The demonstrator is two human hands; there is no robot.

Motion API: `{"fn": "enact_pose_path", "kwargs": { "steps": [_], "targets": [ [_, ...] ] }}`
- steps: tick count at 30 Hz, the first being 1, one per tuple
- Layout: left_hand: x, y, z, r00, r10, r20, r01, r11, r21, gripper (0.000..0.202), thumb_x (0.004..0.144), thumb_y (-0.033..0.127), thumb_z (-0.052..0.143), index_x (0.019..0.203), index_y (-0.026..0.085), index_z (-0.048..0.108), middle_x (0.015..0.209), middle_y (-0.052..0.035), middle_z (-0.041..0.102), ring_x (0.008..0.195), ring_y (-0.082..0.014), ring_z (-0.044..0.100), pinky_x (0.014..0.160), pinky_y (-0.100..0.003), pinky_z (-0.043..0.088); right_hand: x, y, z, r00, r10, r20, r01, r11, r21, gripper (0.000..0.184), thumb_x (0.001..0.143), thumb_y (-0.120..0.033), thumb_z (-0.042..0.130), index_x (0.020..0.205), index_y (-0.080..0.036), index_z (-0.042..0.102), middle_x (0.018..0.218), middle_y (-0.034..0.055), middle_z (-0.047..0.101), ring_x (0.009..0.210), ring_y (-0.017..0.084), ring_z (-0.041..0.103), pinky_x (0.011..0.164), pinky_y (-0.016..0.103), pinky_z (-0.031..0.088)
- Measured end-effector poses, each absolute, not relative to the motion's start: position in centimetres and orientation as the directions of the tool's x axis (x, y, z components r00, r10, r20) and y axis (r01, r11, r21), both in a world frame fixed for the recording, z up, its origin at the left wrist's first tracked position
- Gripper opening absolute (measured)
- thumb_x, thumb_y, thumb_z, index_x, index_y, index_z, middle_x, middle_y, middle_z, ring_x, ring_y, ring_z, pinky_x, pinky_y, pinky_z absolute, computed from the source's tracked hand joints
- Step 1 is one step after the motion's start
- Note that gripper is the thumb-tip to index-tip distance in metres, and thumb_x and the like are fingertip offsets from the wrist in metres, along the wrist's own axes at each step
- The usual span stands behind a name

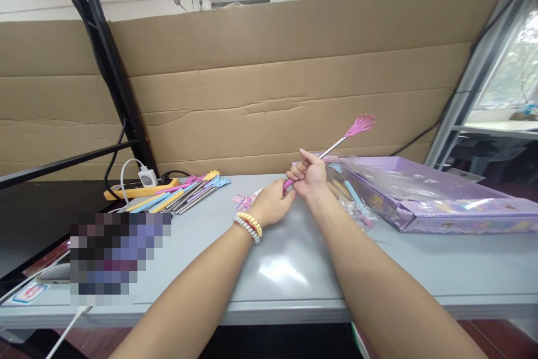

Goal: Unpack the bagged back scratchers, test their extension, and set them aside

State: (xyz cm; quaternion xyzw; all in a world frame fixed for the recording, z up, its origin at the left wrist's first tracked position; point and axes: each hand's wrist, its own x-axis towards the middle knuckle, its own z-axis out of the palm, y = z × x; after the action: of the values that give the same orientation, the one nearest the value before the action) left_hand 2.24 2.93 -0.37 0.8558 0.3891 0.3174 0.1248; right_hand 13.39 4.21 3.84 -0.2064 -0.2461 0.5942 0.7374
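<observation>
In the head view, holding a pink hand-tipped scratcher (333, 147) aslant above the surface (286, 250) with left grip (274, 202) and right grip (311, 177) both wrapped around it, between piled scratchers (170, 200) and a purple box (462, 223).

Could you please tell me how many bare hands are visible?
2: the bare left hand, at the lower end of the pink hand-tipped scratcher with a silvery shaft, and the bare right hand, gripping it higher up.

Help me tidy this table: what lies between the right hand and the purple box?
In the head view, clear plastic packaging around blue and tan handles lies between the right hand and the purple box.
</observation>
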Motion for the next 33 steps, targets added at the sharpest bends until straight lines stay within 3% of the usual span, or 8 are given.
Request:
{"fn": "enact_pose_path", "kwargs": {
  "steps": [5, 8, 11, 20, 27, 33],
  "targets": [
    [2.3, 3.2, -0.7, 0.486, 0.772, 0.409, 0.431, -0.619, 0.657, 0.014, 0.080, 0.028, 0.045, 0.079, 0.016, 0.052, 0.072, 0.0001, 0.054, 0.065, -0.0134, 0.046, 0.060, -0.025, 0.036, 12.8, 4.3, 3.5, 0.178, 0.976, 0.125, -0.739, 0.216, -0.638, 0.049, 0.068, -0.020, 0.056, 0.055, -0.020, 0.009, 0.031, -0.0107, 0.014, 0.027, 0.004, 0.013, 0.030, 0.021, 0.014],
    [1.9, 3.8, -0.6, 0.543, 0.758, 0.361, 0.319, -0.584, 0.746, 0.019, 0.078, 0.033, 0.049, 0.080, 0.015, 0.053, 0.067, 0.0026, 0.049, 0.062, -0.0110, 0.042, 0.058, -0.024, 0.035, 12.9, 4.4, 3.4, 0.174, 0.978, 0.119, -0.744, 0.209, -0.634, 0.048, 0.067, -0.019, 0.056, 0.055, -0.020, 0.010, 0.031, -0.0105, 0.015, 0.027, 0.004, 0.013, 0.030, 0.021, 0.013],
    [1.4, 4.2, -0.6, 0.590, 0.734, 0.337, 0.283, -0.579, 0.765, 0.028, 0.078, 0.042, 0.051, 0.081, 0.014, 0.055, 0.068, 0.0020, 0.049, 0.064, -0.0114, 0.043, 0.060, -0.024, 0.035, 12.8, 4.4, 3.2, 0.150, 0.981, 0.121, -0.732, 0.192, -0.653, 0.048, 0.066, -0.019, 0.057, 0.055, -0.020, 0.010, 0.031, -0.0107, 0.015, 0.027, 0.004, 0.013, 0.029, 0.021, 0.013],
    [1.2, 4.3, -0.5, 0.523, 0.792, 0.316, 0.492, -0.583, 0.647, 0.040, 0.077, 0.054, 0.047, 0.071, 0.015, 0.054, 0.068, 0.0002, 0.056, 0.065, -0.0152, 0.050, 0.057, -0.024, 0.035, 11.6, 4.2, 3.2, 0.175, 0.972, 0.159, -0.666, 0.236, -0.708, 0.059, 0.053, -0.004, 0.061, 0.060, -0.021, 0.005, 0.032, -0.0134, 0.016, 0.026, 0.001, 0.014, 0.029, 0.018, 0.012],
    [1.5, 3.5, -0.2, 0.465, 0.797, 0.387, 0.611, -0.604, 0.511, 0.054, 0.079, 0.065, 0.034, 0.069, 0.016, 0.053, 0.063, -0.0035, 0.058, 0.061, -0.0187, 0.053, 0.052, -0.025, 0.032, 11.5, 4.3, 3.5, 0.290, 0.955, 0.057, -0.657, 0.242, -0.714, 0.048, 0.054, -0.003, 0.057, 0.057, -0.021, 0.012, 0.031, -0.0129, 0.018, 0.026, 0.002, 0.015, 0.028, 0.018, 0.016],
    [1.6, 3.7, -0.6, 0.482, 0.768, 0.422, 0.633, -0.638, 0.438, 0.053, 0.083, 0.062, 0.031, 0.072, 0.016, 0.055, 0.064, -0.0068, 0.059, 0.062, -0.0215, 0.055, 0.056, -0.028, 0.035, 11.5, 4.7, 3.4, 0.357, 0.933, 0.041, -0.619, 0.269, -0.738, 0.047, 0.057, -0.006, 0.057, 0.057, -0.022, 0.012, 0.031, -0.0131, 0.014, 0.026, 0.003, 0.016, 0.028, 0.020, 0.017]
  ]
}}
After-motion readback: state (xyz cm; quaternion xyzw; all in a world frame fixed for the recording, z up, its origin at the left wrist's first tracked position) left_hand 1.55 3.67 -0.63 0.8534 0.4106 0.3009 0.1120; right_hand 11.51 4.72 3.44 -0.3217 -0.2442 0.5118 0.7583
